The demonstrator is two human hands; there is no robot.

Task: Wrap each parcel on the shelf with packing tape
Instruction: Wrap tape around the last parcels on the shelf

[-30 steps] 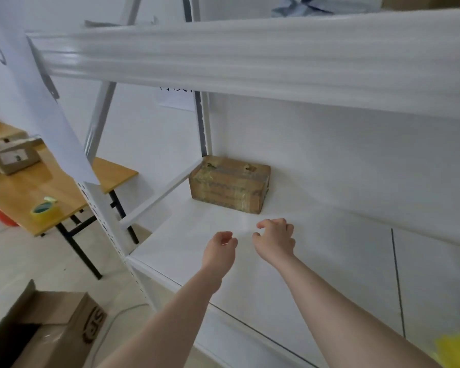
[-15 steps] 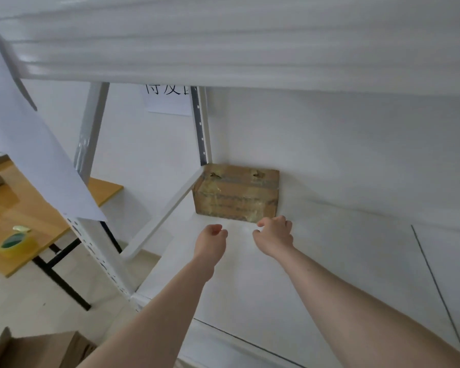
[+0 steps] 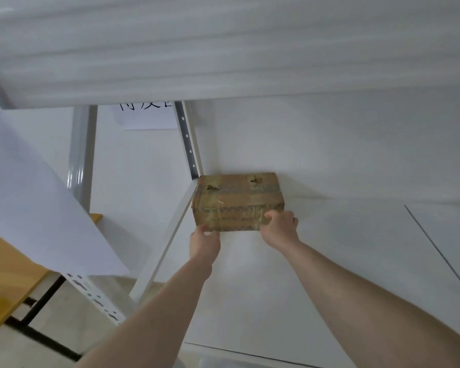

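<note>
parcel (image 3: 238, 201) in back corner of shelf (image 3: 329, 261) | left hand (image 3: 205, 241) touches its near-left corner; grip unclear | right hand (image 3: 280, 227) curls over its near-right edge

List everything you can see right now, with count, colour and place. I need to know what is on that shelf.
parcel: one, brown cardboard already banded with tape, back left corner of the shelf, against the wall
shelf: one board, white, under the parcel; another white board overhead
shelf uprights: two in view, grey-white, left of the parcel
paper sign: one, white with black characters, on the wall behind the uprights
paper sheet: one, white, hanging at the left
table: one, wooden top, black legs, lower left
left hand: at the parcel's front left corner
right hand: fingers curled on the parcel's front right corner
</note>
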